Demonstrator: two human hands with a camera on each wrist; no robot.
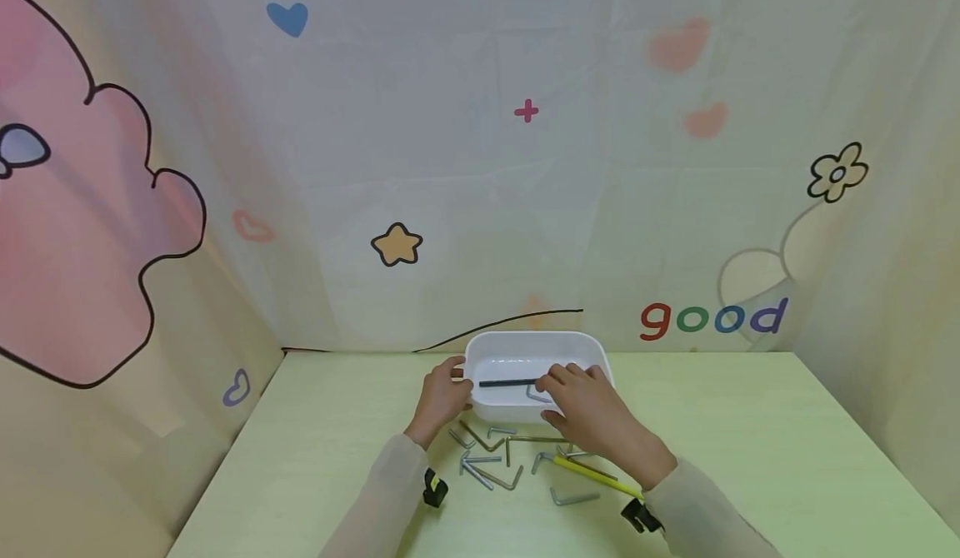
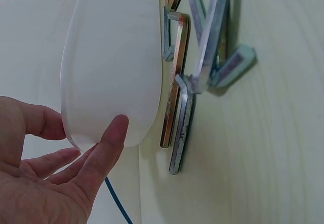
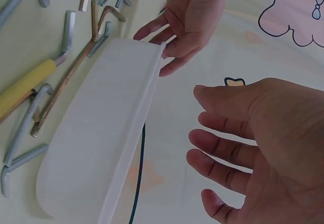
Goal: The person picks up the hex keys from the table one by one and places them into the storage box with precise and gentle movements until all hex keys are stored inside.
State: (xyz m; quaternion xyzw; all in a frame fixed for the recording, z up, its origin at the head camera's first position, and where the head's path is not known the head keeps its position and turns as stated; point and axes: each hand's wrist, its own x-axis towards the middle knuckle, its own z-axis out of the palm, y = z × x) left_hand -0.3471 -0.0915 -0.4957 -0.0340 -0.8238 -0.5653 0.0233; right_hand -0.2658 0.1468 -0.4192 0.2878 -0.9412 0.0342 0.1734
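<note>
While the left hand is pinching the left end of a white plastic tray, one of its digits pressing the outer wall and another touching the rim, the right hand is hovering at the tray's right side. Its fingers are bending loosely and standing apart; the right wrist view is showing nothing between them. In the head view its fingertips are overlapping the end of a dark bar, though whether they are touching it I cannot tell. That bar is lying lengthwise in the tray, and a silver hex key is resting just beside it, partly hidden by the hand.

On the pale table, more hex keys are lying in a loose scatter in front of the tray. A long brass-coloured hex key is stretching along near its front wall, a yellow-sleeved hex key is slanting below the right forearm, and another silver one is lying nearer the person. Behind, a printed cloth is hanging.
</note>
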